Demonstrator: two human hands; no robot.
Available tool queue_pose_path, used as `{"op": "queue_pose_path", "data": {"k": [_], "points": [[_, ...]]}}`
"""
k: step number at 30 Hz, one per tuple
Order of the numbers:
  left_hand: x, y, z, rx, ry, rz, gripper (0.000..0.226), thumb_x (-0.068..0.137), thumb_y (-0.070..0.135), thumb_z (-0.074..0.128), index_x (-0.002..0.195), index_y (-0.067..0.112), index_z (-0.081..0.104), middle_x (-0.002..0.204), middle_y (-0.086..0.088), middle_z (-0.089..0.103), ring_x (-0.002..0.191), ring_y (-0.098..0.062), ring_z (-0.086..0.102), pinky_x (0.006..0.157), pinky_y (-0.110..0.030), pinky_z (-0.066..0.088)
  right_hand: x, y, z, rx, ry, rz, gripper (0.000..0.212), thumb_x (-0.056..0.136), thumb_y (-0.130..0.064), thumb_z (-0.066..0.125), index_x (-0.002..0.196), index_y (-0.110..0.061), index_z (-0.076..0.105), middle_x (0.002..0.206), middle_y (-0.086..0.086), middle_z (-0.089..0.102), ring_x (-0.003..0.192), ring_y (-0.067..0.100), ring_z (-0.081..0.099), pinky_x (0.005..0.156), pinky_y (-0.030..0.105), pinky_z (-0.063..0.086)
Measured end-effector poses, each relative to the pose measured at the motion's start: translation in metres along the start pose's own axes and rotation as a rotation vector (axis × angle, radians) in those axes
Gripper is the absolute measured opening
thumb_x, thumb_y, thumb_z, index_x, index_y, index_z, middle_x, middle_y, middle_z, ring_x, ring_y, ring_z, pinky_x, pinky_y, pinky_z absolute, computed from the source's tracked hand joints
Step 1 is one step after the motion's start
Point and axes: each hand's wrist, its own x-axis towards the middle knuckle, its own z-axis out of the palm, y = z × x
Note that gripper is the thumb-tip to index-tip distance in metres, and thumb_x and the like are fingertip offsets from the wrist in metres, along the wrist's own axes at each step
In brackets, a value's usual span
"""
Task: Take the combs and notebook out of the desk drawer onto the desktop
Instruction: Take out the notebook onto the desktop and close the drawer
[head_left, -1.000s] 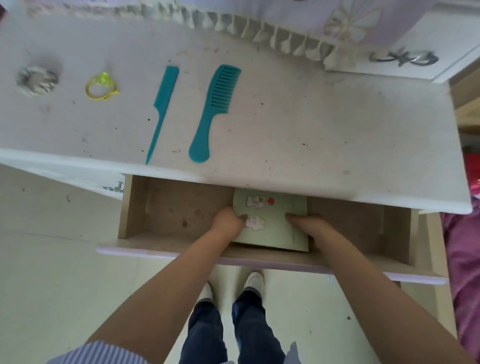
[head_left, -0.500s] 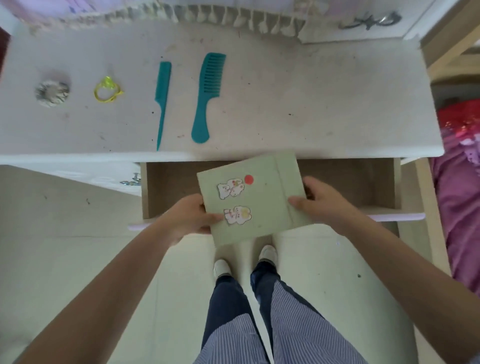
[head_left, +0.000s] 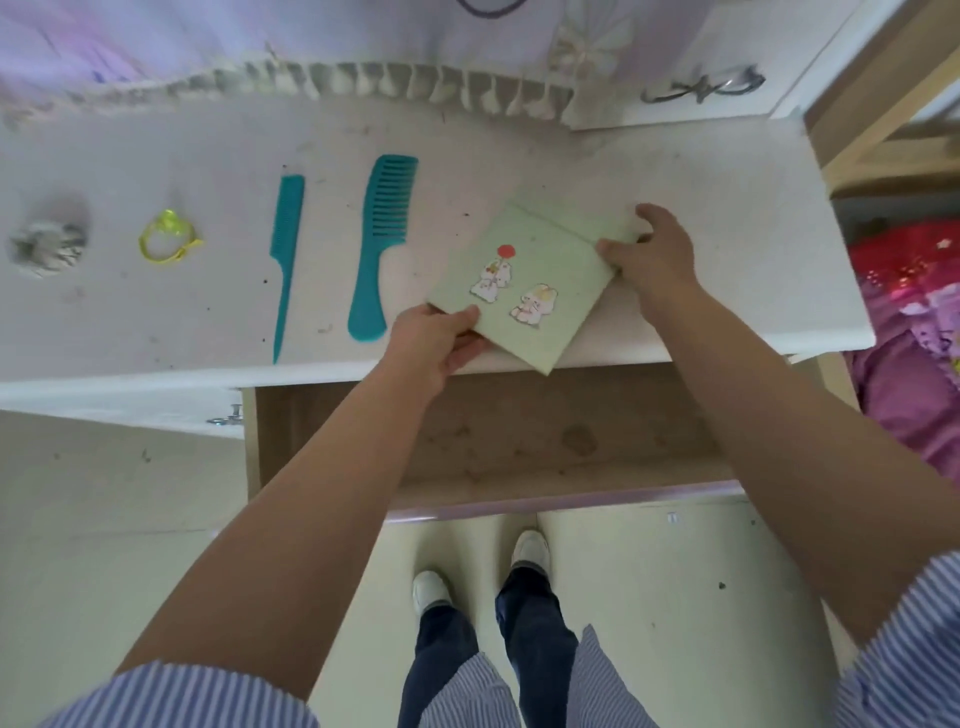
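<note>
A pale green notebook (head_left: 535, 270) with cartoon stickers is held tilted over the white desktop (head_left: 717, 208), its near corner past the front edge. My left hand (head_left: 441, 338) grips its lower left corner. My right hand (head_left: 654, 254) grips its right edge. To its left on the desktop lie two teal combs, a wide-toothed comb (head_left: 382, 244) and a thin tail comb (head_left: 284, 254). The wooden drawer (head_left: 519, 441) stands open below the desk edge, with nothing showing inside it.
A yellow hair tie (head_left: 169, 243) and a grey scrunchie (head_left: 49, 244) lie at the desktop's left. A frilled cloth (head_left: 395, 78) hangs along the back. Pink and red bedding (head_left: 914, 322) is at the right. My feet (head_left: 478, 571) stand below the drawer.
Both hands lifted the notebook out of the drawer, raised it, and carried it forward over the desktop to the right of the combs. The combs have not moved.
</note>
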Motion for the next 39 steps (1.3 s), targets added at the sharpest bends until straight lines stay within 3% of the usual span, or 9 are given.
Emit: {"op": "queue_pose_path", "data": {"k": [7, 12, 15, 22, 26, 30, 34, 37, 39], "points": [[0.005, -0.005, 0.007, 0.511, 0.083, 0.006, 0.025, 0.088, 0.011, 0.06, 0.065, 0.009, 0.051, 0.061, -0.007, 0.058, 0.029, -0.007, 0.058, 0.034, -0.011, 0.049, 0.024, -0.011, 0.011, -0.313, -0.054, -0.262, 0.065, 0.086, 0.0, 0.052, 0.144, -0.007, 0.024, 0.147, 0.015, 0.036, 0.134, 0.027, 0.035, 0.107, 0.028, 0.03], [-0.001, -0.008, -0.015, 1.295, 0.338, 0.553, 0.023, 0.084, 0.024, 0.063, 0.101, 0.01, 0.056, 0.087, -0.004, 0.056, 0.09, -0.022, 0.055, 0.075, -0.033, 0.049, 0.042, -0.013, 0.025, -0.512, -0.089, -0.442, 0.055, 0.093, 0.001, 0.045, 0.144, -0.004, 0.024, 0.155, 0.015, 0.021, 0.143, 0.026, 0.021, 0.114, 0.029, 0.019], [0.006, -0.011, -0.023, 1.422, 0.207, 0.72, 0.035, 0.088, 0.017, 0.059, 0.122, 0.01, 0.052, 0.123, -0.015, 0.055, 0.116, -0.031, 0.045, 0.095, -0.041, 0.045, 0.04, -0.006, 0.033, -0.559, -0.078, -0.523, 0.052, 0.095, 0.0, 0.041, 0.144, -0.004, 0.025, 0.156, 0.019, 0.015, 0.143, 0.027, 0.02, 0.113, 0.029, 0.021], [-0.001, -0.027, -0.029, 1.524, 0.054, 0.958, 0.029, 0.081, 0.006, 0.065, 0.109, -0.001, 0.063, 0.104, -0.027, 0.065, 0.097, -0.043, 0.058, 0.082, -0.047, 0.051, 0.017, 0.006, 0.034, -0.733, -0.159, -0.606, 0.039, 0.094, 0.0, 0.04, 0.132, 0.002, 0.044, 0.152, 0.022, 0.024, 0.141, 0.033, 0.024, 0.115, 0.036, 0.026], [-0.011, -0.057, -0.05, 1.688, 0.011, 1.063, 0.054, 0.076, 0.034, 0.07, 0.113, -0.004, 0.06, 0.116, -0.033, 0.062, 0.106, -0.051, 0.058, 0.086, -0.06, 0.049, -0.062, 0.046, 0.011, -0.86, -0.273, -0.882, 0.06, 0.072, -0.027, 0.072, 0.121, 0.002, 0.052, 0.133, 0.034, 0.049, 0.126, 0.055, 0.039, 0.101, 0.064, 0.034], [-0.02, -0.101, -0.074, 1.852, -0.213, 1.276, 0.081, 0.086, 0.065, 0.02, 0.126, 0.0, 0.046, 0.126, -0.027, 0.058, 0.12, -0.046, 0.049, 0.113, -0.049, 0.021, -0.122, 0.101, -0.005, -1.171, -0.463, -0.86, 0.096, 0.048, -0.053, 0.081, 0.13, -0.013, 0.052, 0.138, 0.028, 0.047, 0.129, 0.05, 0.03, 0.094, 0.075, 0.026], [-0.014, -0.13, -0.091, 1.985, -0.15, 1.412, 0.075, 0.09, 0.06, -0.002, 0.145, 0.01, 0.01, 0.157, -0.016, 0.0, 0.143, -0.024, -0.017, 0.116, -0.042, -0.016, -0.127, 0.113, -0.005, -1.286, -0.501, -0.706, 0.106, 0.039, -0.035, 0.091, 0.134, -0.014, 0.048, 0.142, 0.027, 0.043, 0.132, 0.047, 0.028, 0.095, 0.075, 0.026], [-0.016, -0.131, -0.091, 1.969, -0.008, 1.404, 0.076, 0.09, 0.059, -0.002, 0.132, 0.004, 0.028, 0.15, -0.012, -0.034, 0.141, -0.022, -0.026, 0.116, -0.042, -0.016, -0.126, 0.112, -0.009, -1.257, -0.389, -0.674, 0.114, 0.028, -0.043, 0.09, 0.128, -0.01, 0.047, 0.13, 0.033, 0.054, 0.119, 0.052, 0.048, 0.085, 0.077, 0.032], [-0.018, -0.125, -0.091, 1.944, 0.072, 1.327, 0.087, 0.086, 0.064, -0.006, 0.14, -0.002, 0.01, 0.146, -0.013, -0.041, 0.138, -0.023, -0.032, 0.115, -0.039, -0.021, -0.125, 0.111, -0.014, -1.209, -0.272, -0.683, 0.12, 0.031, -0.055, 0.085, 0.129, -0.007, 0.036, 0.131, 0.036, 0.05, 0.129, 0.048, 0.034, 0.093, 0.076, 0.025]]}}
